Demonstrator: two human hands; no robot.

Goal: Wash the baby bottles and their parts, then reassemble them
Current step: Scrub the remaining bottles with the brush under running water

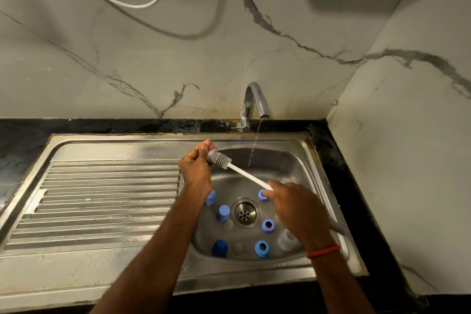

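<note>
Over the sink basin [293, 160], my left hand [196, 173] pinches the grey bristled head of a bottle brush [220, 158]. My right hand [295, 206] grips the end of the brush's white handle [248, 176]. Several blue rings and caps lie on the basin floor: one ring [268, 225] right of the drain [245, 212], another ring [262, 248] nearer me, a light blue cap [223, 213] left of the drain, a dark blue cap [219, 248] at the front. A clear bottle part [286, 238] lies partly under my right wrist.
The chrome tap [254, 102] runs a thin stream of water [253, 148] into the basin, to the right of the brush. A ribbed steel drainboard [107, 199] extends to the left. Marble walls close in behind and at the right.
</note>
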